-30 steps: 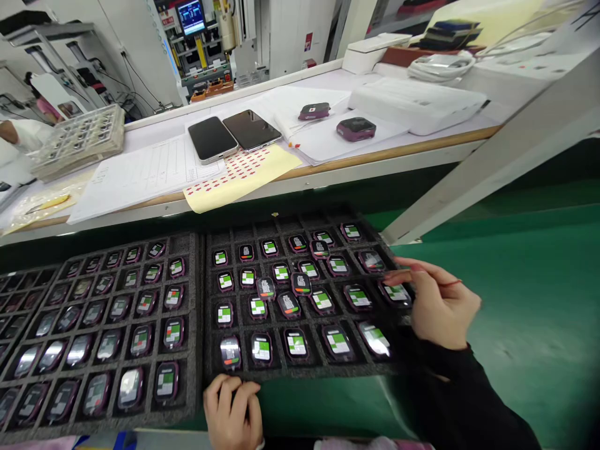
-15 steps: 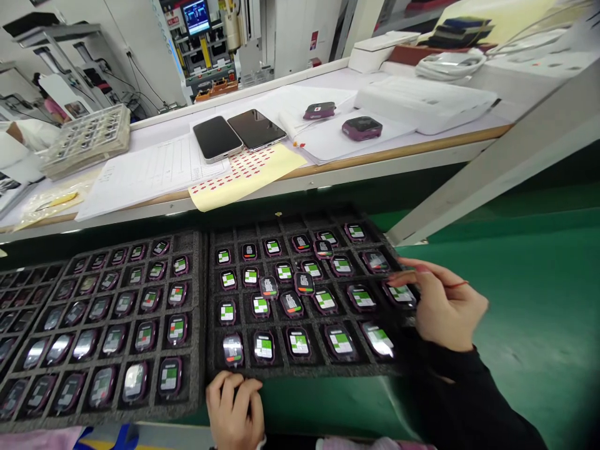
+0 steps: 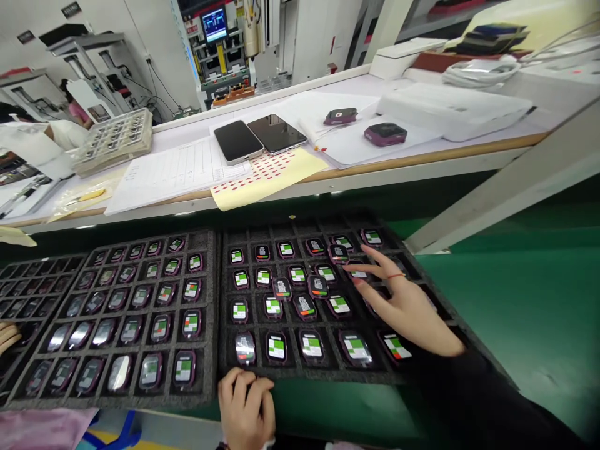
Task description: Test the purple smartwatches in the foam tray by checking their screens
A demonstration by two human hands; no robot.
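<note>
A black foam tray [image 3: 300, 377] holds rows of purple-cased smartwatches, many with green-and-white screens. Several watches with dark text screens, such as one smartwatch [image 3: 305, 307], lie on top of the dividers between pockets. My right hand [image 3: 403, 306] hovers over the tray's right part, fingers spread, with no object seen in it. Its fingertips are near a smartwatch [image 3: 359, 274] partly covered by them; whether they touch is unclear. At the tray's front left edge, my left hand [image 3: 247, 406] is closed with fingers curled; what is inside the curl is hidden.
A second foam tray [image 3: 213, 312] of watches adjoins on the left, with another tray [image 3: 28, 294] beyond it. There a co-worker's hand [image 3: 8, 336] shows. The shelf above holds two phones [image 3: 238, 141], a yellow sticker sheet [image 3: 267, 181], papers and two watches [image 3: 385, 133]. A slanted white post [image 3: 482, 187] stands right.
My right hand has moved left from the tray's right columns, its fingers now spread. My left hand stays at the front edge. The view has shifted, and a co-worker's hand appears at left.
</note>
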